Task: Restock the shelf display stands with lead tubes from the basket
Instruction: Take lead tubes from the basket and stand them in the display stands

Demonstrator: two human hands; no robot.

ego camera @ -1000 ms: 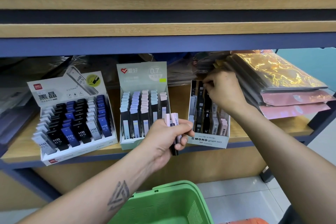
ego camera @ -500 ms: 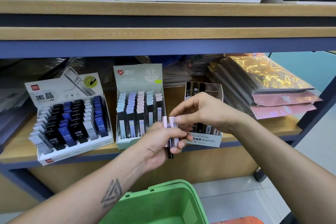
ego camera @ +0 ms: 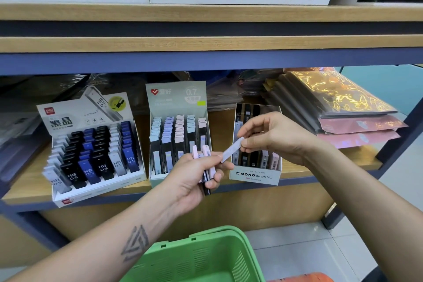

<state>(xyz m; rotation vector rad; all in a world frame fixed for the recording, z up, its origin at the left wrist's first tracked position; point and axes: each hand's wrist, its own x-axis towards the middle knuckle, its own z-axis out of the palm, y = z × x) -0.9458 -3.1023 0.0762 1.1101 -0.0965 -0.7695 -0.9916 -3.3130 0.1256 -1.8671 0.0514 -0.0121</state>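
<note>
A pale lilac lead tube (ego camera: 231,149) is pinched at its upper end between the thumb and forefinger of the right hand (ego camera: 272,137), whose other fingers (ego camera: 248,124) are loosely curled above it. The tube is tilted, its lower end reaching down to the left hand (ego camera: 196,175) and lying against that hand's thumb tip. A small bundle of lead tubes (ego camera: 204,165), pink-capped and dark-bodied, is gripped upright in the left hand, the fingers curled round it and the thumb laid across its front. Both hands are held in front of the shelf (ego camera: 29,181), just before the gap between the middle display stand (ego camera: 176,98) and the MONO display stand (ego camera: 255,175). The pinched tube is seen directly in front of the MONO stand's left side, above its front wall. A third display stand (ego camera: 68,119), filled with black, blue and grey tubes, stands to the left. The green basket (ego camera: 194,256) is seen below the forearms.
</note>
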